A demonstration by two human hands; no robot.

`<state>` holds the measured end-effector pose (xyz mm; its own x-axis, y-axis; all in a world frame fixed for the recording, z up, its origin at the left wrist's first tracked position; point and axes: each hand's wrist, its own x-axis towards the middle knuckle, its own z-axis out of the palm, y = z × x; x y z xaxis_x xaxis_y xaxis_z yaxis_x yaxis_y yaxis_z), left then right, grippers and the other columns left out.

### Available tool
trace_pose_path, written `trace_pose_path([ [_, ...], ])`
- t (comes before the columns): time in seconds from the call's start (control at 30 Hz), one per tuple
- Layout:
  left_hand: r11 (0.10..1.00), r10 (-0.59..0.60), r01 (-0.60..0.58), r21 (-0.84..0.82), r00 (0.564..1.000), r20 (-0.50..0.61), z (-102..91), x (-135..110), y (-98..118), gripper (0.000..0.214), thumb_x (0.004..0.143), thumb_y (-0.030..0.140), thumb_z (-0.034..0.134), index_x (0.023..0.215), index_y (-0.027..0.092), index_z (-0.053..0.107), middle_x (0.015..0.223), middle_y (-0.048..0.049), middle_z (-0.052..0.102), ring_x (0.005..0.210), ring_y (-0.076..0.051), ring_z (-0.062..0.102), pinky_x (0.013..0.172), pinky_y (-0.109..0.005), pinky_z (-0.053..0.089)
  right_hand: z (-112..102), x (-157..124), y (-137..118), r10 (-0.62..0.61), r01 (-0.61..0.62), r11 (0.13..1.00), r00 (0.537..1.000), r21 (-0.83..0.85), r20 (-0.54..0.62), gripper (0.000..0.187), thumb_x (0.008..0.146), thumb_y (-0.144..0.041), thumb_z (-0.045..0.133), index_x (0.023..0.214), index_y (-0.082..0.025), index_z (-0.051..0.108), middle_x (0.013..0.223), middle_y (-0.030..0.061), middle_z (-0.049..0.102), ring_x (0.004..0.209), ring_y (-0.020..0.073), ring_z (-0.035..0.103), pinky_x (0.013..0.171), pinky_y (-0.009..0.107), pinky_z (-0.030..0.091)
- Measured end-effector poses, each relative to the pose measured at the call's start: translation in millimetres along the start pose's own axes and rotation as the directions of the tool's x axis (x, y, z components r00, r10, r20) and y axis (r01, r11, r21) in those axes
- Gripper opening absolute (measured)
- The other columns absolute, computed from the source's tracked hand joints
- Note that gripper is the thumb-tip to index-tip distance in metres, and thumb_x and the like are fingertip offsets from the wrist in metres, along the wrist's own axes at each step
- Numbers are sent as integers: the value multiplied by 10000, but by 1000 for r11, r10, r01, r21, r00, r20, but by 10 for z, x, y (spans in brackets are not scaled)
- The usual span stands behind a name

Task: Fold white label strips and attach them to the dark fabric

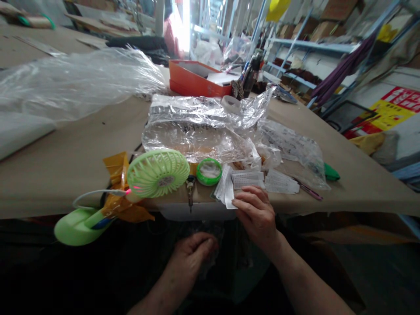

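My right hand [257, 214] is at the table's front edge, its fingers bent together over a white paper label [230, 199]. The thumb is hidden underneath. Printed paper labels [247, 179] lie in overlapping stacks just beyond the fingertips, and another stack [281, 182] fans out to the right. Below the table edge, over the dark lap, my left hand [197, 249] is closed in a pinch on thin clear plastic, apparently a small bag [210, 267]. Left of the labels sits a round green tub [209, 172] with white contents. Beside it lies a slim metal-tipped tool [190, 192].
A green fan [159, 173], fastened with brown tape [117, 171], stands at the left edge. Clear plastic bags [197, 131] spread behind the labels, with a tape roll [231, 105] on top. Farther back are an orange box [197, 85] and a plastic sheet [82, 83]. Purplish tweezers [310, 191] lie right.
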<state>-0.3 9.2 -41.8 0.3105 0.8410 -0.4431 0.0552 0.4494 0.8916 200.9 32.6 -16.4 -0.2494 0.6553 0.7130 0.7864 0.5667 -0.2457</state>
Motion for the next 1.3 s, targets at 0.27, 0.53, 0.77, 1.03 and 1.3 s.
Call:
trace_pose_path([
  [0.27,754,-36,221,-618,954,296,290,53,338,263,797,365,641,865,116,686,821,-86,709,709,-152,639,694,-282,497,-127,-124,-221,-36,33,996,999,81,32,88,840,-181,598,877,-231,660,903,27,700,992,210,589,902,434,467],
  [0.53,779,-143,244,-578,966,214,335,132,331,171,696,235,740,791,105,682,665,-40,684,554,-108,603,530,-205,456,-259,-165,-323,-59,39,993,982,115,180,175,860,-233,564,1024,-198,617,967,48,686,1018,221,568,930,410,465],
  [0.77,847,-273,305,-435,952,136,287,83,224,162,790,249,647,843,96,652,645,-58,694,537,-133,627,545,-252,494,-236,35,124,206,-98,939,929,-331,309,452,853,-365,579,1230,-119,540,1182,147,594,1117,323,487,941,502,435],
  [1.03,834,-285,321,-448,947,148,249,54,184,191,752,257,682,867,109,645,630,-49,691,554,-160,645,538,-271,508,-197,-136,212,186,-169,976,976,-140,113,117,877,-197,553,906,-193,665,984,60,696,1009,220,591,910,415,454],
  [1.3,775,-274,383,-502,920,278,283,25,326,144,776,204,643,858,91,676,694,-88,716,580,-168,660,602,-303,531,-247,-187,-126,63,-76,978,995,195,73,116,867,-183,557,836,-232,657,917,39,698,1005,203,609,867,395,500],
])
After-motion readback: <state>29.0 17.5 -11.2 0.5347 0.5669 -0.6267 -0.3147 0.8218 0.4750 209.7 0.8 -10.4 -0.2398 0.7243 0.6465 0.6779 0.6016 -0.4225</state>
